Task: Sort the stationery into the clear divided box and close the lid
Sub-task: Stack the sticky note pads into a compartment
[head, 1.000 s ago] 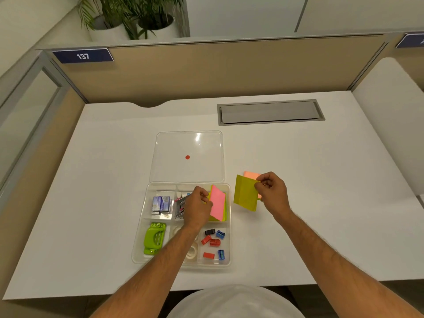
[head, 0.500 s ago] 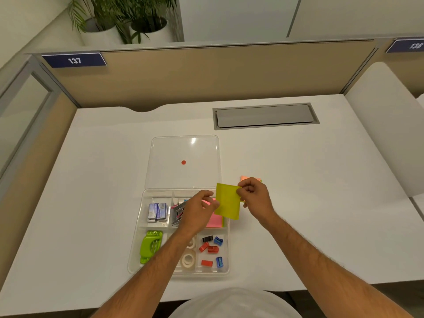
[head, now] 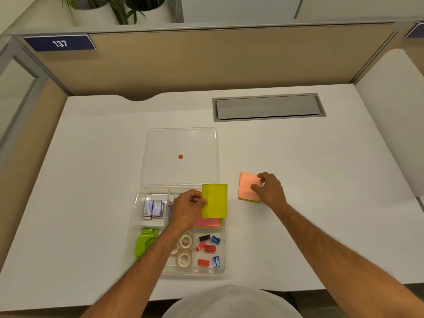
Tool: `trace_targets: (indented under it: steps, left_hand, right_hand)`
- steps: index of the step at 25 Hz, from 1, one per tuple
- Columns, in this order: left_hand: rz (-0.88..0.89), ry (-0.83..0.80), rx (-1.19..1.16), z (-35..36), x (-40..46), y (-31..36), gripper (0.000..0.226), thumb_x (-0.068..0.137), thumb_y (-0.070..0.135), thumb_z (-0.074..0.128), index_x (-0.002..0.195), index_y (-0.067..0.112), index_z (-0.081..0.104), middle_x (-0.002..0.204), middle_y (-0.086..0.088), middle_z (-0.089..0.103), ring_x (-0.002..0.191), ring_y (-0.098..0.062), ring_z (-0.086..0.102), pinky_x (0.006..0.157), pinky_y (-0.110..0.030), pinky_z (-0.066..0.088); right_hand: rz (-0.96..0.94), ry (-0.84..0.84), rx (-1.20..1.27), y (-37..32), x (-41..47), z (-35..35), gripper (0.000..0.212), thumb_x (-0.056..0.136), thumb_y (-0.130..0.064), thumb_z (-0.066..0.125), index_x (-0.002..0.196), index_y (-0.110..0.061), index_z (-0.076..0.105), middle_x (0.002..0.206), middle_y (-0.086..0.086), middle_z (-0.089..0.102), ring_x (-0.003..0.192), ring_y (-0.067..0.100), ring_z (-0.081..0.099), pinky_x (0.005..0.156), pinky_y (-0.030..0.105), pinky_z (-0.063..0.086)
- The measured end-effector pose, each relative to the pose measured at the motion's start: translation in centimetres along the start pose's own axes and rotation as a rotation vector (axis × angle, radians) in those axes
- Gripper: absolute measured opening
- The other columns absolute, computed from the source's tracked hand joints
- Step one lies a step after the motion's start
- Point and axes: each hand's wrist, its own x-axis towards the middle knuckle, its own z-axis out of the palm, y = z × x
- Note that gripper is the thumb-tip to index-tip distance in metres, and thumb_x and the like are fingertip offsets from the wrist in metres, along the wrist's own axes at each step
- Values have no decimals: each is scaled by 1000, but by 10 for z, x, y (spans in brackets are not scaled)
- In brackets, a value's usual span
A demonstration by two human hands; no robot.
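Yellow pad passed to left hand grip over box; right hand seemingly pinching orange pad

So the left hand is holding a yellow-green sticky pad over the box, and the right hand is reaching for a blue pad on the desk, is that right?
Not quite: the pad on the desk under the right hand is orange-pink, not blue, as the head view shows. The rest stands: the left hand holds the yellow-green sticky pad over the clear box.
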Motion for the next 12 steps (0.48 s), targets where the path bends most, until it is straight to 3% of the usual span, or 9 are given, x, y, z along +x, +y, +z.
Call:
trace_targets:
  steps: [2, 4, 8, 12]
  left_hand:
    - [0, 11, 7, -5, 1, -1, 5, 87, 6, 70, 91, 9, 70, 83, -10, 70, 73, -13, 62, 66, -21, 54]
    - [2, 9, 27, -7, 1, -4, 6, 88, 8, 70, 89, 13, 70, 81, -7, 70, 72, -14, 64, 68, -26, 56]
    - [19, 31, 119, -7, 0, -12, 6, 87, 13, 70, 86, 18, 69, 76, -3, 69, 75, -23, 66, 71, -39, 57]
    - [47, 56, 229, -5, -3, -16, 8, 87, 15, 68, 83, 21, 67, 72, -1, 67, 73, -22, 65, 68, -39, 55]
  right_hand:
    - [32, -119, -159, 4, 13, -1, 66, 82, -31, 70, 139, -15, 43, 133, 9, 45, 122, 30, 46, 94, 41, 46]
    - [32, -189, -291, 3, 22, 0, 75, 79, -35, 71, 142, -16, 35, 134, 9, 36, 124, 32, 39, 89, 41, 47]
    - [15, -181, -419, 2, 28, 5, 69, 72, -35, 75, 129, -12, 41, 125, 11, 35, 116, 32, 41, 79, 42, 52]
    - [67, -160, -321, 4, 27, 10, 71, 68, -29, 82, 121, -7, 40, 122, 10, 38, 111, 31, 46, 76, 42, 51]
